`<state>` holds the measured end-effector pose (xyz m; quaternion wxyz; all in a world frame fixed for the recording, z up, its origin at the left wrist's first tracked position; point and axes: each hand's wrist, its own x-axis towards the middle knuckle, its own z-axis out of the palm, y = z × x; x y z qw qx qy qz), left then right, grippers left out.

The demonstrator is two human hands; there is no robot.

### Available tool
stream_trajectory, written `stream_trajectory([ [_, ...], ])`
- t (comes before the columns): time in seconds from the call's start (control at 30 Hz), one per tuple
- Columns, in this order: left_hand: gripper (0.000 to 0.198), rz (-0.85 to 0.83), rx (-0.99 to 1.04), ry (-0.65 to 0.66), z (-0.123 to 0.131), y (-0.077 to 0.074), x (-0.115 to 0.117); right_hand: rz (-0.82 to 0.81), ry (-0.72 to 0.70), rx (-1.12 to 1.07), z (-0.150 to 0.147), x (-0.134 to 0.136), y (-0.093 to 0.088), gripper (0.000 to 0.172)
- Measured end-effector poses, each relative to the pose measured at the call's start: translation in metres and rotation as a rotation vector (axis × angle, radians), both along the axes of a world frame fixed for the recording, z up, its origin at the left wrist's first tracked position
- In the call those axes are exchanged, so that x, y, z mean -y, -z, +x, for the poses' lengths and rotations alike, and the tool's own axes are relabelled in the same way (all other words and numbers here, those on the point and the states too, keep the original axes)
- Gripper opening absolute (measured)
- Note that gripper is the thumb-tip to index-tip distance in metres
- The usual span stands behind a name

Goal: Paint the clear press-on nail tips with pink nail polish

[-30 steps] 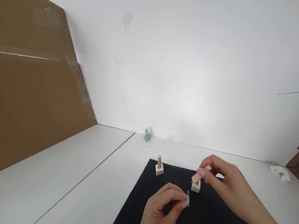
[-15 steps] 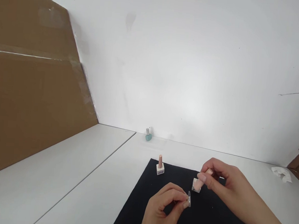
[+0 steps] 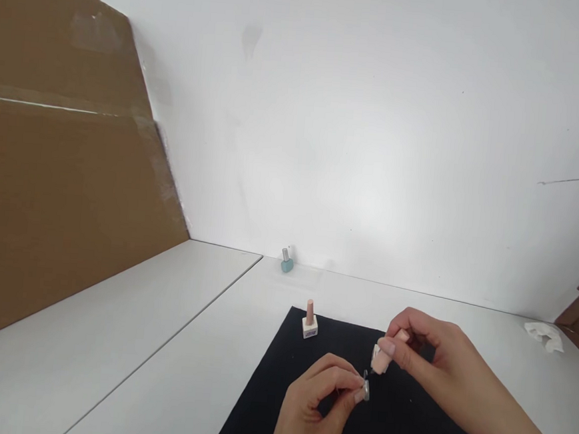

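My left hand pinches a small, shiny clear piece between thumb and fingertips; its exact kind is too small to make out. Between the thumb and fingers of my right hand is a peach nail polish cap, tilted down to the left. A thin dark brush tip extends from the cap close to the clear piece; I cannot tell whether they touch. Partly hidden behind the cap is a white square nail polish bottle. Another white bottle with a peach cap stands upright at the far left of the black cloth.
The black cloth lies on a white table with a seam. Near the white wall stands a teal nail polish bottle with a silver cap. A crumpled white tissue lies at right. Brown cardboard rises at left.
The cap in my right hand has moved slightly down and left, bringing its brush tip close to the clear piece. My left hand has stayed nearly still.
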<state>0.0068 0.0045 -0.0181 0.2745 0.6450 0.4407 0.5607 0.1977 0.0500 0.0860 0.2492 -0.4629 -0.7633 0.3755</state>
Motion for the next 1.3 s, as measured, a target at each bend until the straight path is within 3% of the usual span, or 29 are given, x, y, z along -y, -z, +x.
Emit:
stream_trajectory([
  [0.13,0.020,0.005,-0.029,0.001,-0.0013,-0.0014,0.0002,-0.038,-0.043,0.055,-0.0049,0.0017,0.0021,0.024],
  [0.37,0.020,0.009,0.008,0.015,0.0011,-0.0011,0.0004,0.100,0.146,-0.015,-0.0021,-0.0016,0.0035,0.029],
  [0.6,0.020,0.007,-0.015,0.012,0.0006,-0.0008,-0.0003,-0.026,-0.014,0.064,-0.0025,0.0002,0.0003,0.027],
  [0.83,0.021,0.009,0.025,0.012,0.0022,-0.0008,0.0004,0.096,0.211,0.012,-0.0025,-0.0054,0.0027,0.030],
  [1.07,0.020,-0.008,0.040,-0.013,0.0027,0.0007,0.0016,-0.026,-0.003,-0.017,-0.0025,-0.0014,0.0009,0.027],
  [1.3,0.022,0.013,0.034,0.023,0.0004,-0.0020,0.0014,0.079,0.238,0.004,-0.0014,-0.0045,0.0046,0.030],
])
